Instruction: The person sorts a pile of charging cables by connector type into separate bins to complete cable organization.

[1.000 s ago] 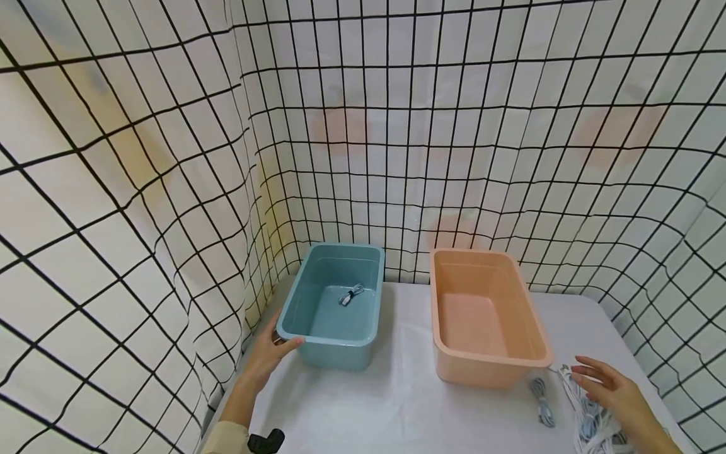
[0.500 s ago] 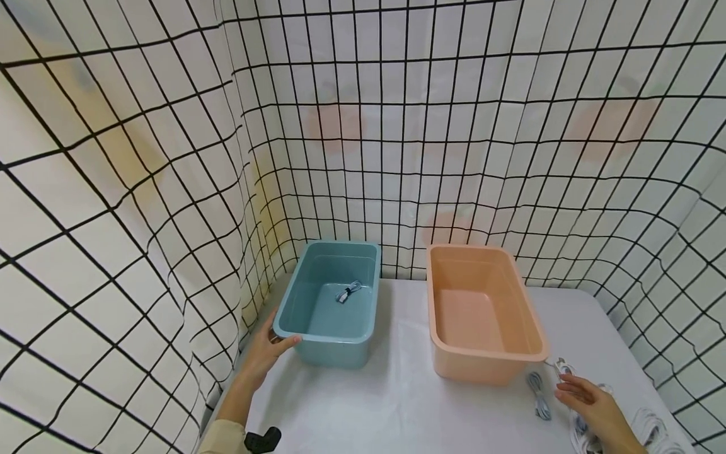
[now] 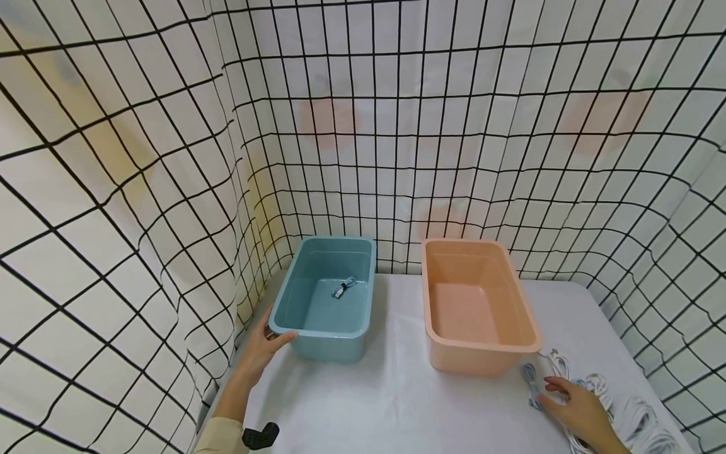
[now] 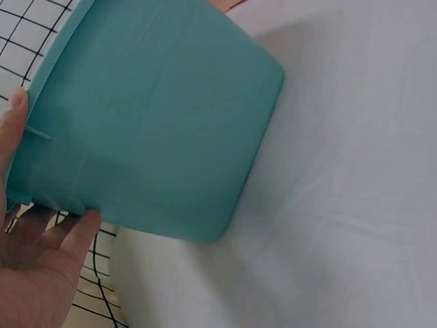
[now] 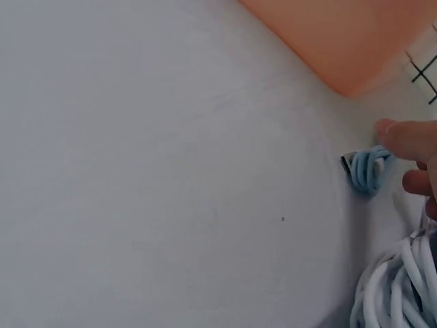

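Observation:
My left hand [image 3: 258, 350] holds the near left corner of a teal plastic bin [image 3: 334, 345], thumb at the rim and fingers against the outer side, as the left wrist view also shows. Inside that bin lies a small bundled cable [image 3: 344, 287]. My right hand [image 3: 580, 410] is over the table at the right, its thumb and fingers apart. Just beside its thumb is a light blue coiled cable [image 3: 530, 384]; in the right wrist view the thumb tip overlaps this cable [image 5: 369, 169], and whether they touch is hard to tell.
A peach plastic bin [image 3: 482, 359] stands to the right of the teal one. Several white cable bundles [image 3: 641, 422] lie around and behind my right hand. Black grid netting [image 3: 408, 157] over white cloth walls in the table [image 3: 408, 403] at the back and sides.
My right hand has moved left and down from above the white cables to the light blue cable. My left hand stays on the teal bin. The head view has shifted slightly.

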A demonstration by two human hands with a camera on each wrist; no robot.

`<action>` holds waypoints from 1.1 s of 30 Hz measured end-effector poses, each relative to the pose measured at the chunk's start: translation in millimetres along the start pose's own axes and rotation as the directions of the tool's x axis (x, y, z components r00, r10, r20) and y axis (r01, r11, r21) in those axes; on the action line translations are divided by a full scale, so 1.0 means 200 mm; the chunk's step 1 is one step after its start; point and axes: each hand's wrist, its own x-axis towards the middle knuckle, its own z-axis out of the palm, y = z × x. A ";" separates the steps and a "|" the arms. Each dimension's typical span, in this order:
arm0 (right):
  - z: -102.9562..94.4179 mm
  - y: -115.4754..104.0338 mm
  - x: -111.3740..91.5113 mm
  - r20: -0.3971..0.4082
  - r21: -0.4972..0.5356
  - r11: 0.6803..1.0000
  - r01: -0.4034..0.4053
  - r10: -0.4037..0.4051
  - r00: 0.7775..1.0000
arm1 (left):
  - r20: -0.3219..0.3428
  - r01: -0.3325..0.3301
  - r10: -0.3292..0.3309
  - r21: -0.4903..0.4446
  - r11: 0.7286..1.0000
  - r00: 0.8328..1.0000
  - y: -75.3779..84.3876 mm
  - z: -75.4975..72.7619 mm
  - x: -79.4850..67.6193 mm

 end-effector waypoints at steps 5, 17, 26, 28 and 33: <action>0.04 -0.01 0.01 -0.014 -0.092 0.994 0.060 -0.062 0.998 | -0.004 0.009 -0.009 0.000 1.000 1.000 0.00 0.00 0.00; 0.04 -0.05 0.01 0.003 -0.133 0.988 0.080 -0.081 0.997 | -0.007 0.012 -0.012 0.011 1.000 1.000 0.00 0.00 0.00; 0.00 -0.03 -0.01 -0.161 0.024 0.998 0.052 -0.048 0.986 | -0.017 0.025 -0.025 0.017 1.000 1.000 0.00 -0.02 -0.02; -0.03 -0.03 -0.02 -0.146 0.069 0.997 0.032 -0.021 0.989 | -0.015 0.023 -0.022 0.015 1.000 1.000 0.00 -0.01 -0.02; -0.09 -0.03 -0.02 -0.102 0.167 0.985 -0.040 0.057 0.993 | -0.007 0.009 -0.009 0.016 1.000 1.000 0.00 -0.01 -0.01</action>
